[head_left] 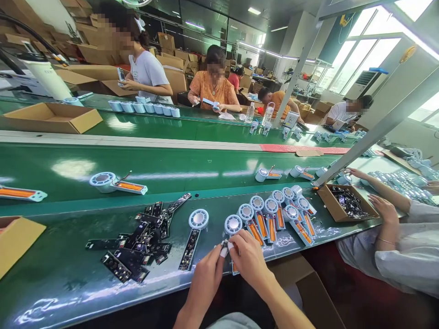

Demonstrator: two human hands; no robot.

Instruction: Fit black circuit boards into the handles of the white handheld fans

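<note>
My left hand (208, 270) and my right hand (249, 256) meet at the front edge of the green bench, with white covers on some fingertips. Their fingers pinch together around something small and dark that I cannot make out. Just beyond them lies a light-blue device with a round ribbed head (233, 225); its handle is mostly hidden under my hands. To the left lies another blue device (198, 220) with a black circuit board (189, 249) along its handle. A heap of loose black circuit boards (146, 240) is further left.
Several blue devices with orange strips (270, 214) crowd the bench at right, beside a cardboard box (346, 203) of boards. A co-worker's hand (383, 208) is near it. More devices (103, 180) lie on the green belt (178, 169). A cardboard box (17, 242) stands at left.
</note>
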